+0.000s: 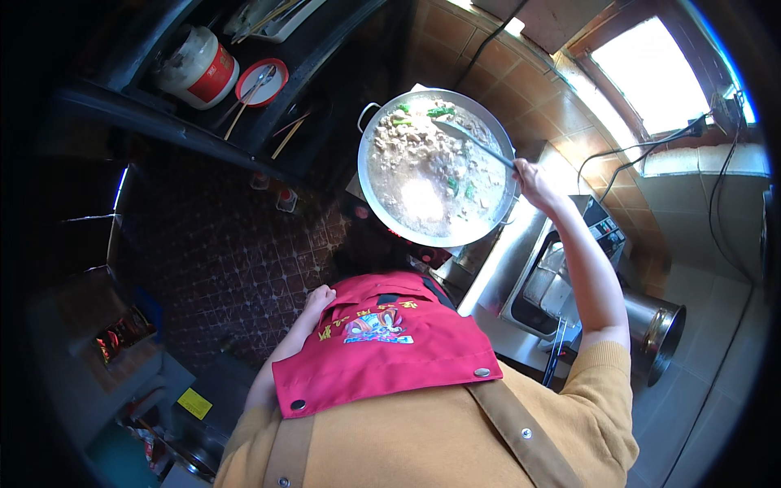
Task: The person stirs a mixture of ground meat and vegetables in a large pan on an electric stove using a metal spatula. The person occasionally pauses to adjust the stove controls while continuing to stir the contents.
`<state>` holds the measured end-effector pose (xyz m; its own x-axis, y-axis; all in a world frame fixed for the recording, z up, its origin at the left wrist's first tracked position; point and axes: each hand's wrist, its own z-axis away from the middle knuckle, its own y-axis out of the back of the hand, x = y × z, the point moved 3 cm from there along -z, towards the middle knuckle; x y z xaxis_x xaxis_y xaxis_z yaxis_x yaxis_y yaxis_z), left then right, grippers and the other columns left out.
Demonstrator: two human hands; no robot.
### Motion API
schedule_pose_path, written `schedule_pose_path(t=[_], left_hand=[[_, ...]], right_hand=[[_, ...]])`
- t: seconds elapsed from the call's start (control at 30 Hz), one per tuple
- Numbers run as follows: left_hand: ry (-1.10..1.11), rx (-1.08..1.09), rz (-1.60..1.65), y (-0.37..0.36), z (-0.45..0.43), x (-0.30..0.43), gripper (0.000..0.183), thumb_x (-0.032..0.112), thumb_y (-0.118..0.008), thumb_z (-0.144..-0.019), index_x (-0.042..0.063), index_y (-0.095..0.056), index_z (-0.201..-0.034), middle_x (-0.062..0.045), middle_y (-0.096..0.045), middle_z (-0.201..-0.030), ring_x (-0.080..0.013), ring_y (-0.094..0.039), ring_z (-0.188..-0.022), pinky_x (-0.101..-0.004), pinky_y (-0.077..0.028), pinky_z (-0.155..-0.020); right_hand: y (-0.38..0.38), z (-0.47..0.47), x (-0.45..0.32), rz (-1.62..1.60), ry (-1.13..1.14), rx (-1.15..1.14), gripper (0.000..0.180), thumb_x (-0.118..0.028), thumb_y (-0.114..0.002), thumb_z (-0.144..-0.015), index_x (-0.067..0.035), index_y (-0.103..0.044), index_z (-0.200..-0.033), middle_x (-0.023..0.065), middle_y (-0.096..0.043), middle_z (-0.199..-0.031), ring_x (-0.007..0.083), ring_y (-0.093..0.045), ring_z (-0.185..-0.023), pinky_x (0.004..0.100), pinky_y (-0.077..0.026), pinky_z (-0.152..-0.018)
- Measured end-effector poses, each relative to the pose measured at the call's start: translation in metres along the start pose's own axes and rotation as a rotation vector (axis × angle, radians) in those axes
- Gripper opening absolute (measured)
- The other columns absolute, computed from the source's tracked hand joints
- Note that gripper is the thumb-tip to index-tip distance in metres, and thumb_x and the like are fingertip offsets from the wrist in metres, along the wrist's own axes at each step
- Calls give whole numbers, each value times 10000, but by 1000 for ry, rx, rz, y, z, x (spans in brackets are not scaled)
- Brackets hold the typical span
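Observation:
A wide metal pan with loop handles holds pale, simmering liquid, small chunks of food and several green vegetable pieces. My right hand grips a long metal cooking utensil over the pan's right rim. The utensil's head reaches into the food near the upper middle; the liquid partly hides its shape. Down by the side of my red apron, my left hand is curled into a loose fist, and nothing shows in it. Bright glare covers part of the liquid.
A metal fryer with a basket and a metal pot stand on the right. Cables hang by the window. On a dark shelf at upper left are a plastic jar and a red-rimmed bowl with utensils. Bottles stand below.

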<state>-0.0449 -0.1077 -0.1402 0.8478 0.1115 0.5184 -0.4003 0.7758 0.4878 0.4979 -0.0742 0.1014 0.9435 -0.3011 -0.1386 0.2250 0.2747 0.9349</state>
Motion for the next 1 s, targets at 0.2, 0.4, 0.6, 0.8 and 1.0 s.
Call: schedule_pose_path(t=[0.2, 0.4, 0.6, 0.8, 1.0], left_hand=[[66, 67, 18, -8, 14, -23, 382, 397, -520, -850, 25, -582, -785, -202, -618, -800, -349, -612, -788, -433, -459, -691], [118, 67, 42, -20, 43, -42, 380, 382, -519, -847, 10, -568, -784, -226, -608, -819, -368, -601, -820, -439, -456, -709], [170, 123, 98, -24, 62, -34, 389, 386, -519, -850, 7, -554, -767, -235, -599, -808, -376, -598, -813, -448, -448, -696], [161, 134, 105, -19, 66, -27, 373, 373, -527, -853, 15, -545, -748, -221, -593, -766, -378, -594, -772, -450, -446, -666], [47, 124, 68, -17, 47, -38, 362, 370, -522, -852, 21, -554, -760, -222, -592, -779, -377, -590, -780, -448, -445, -689]], right_hand=[[21, -84, 24, 298, -20, 96, 207, -194, -418, -869, -82, -593, -876, 154, -640, -815, 327, -634, -786, 445, -483, -645], [31, -148, 25, 420, -122, 4, 212, -278, -527, -838, -161, -669, -941, 113, -668, -921, 291, -646, -869, 406, -513, -718], [23, -168, -12, 370, 65, -40, 251, -323, -619, -762, -141, -660, -929, 115, -658, -933, 280, -641, -884, 396, -509, -747], [-8, -149, -36, 388, 301, 76, 134, -149, -499, -771, -139, -626, -810, 111, -647, -787, 269, -653, -749, 393, -506, -655], [-19, -87, -57, 428, 275, -87, 157, -123, -487, -791, -152, -636, -754, 103, -638, -737, 271, -642, -704, 392, -495, -604]])
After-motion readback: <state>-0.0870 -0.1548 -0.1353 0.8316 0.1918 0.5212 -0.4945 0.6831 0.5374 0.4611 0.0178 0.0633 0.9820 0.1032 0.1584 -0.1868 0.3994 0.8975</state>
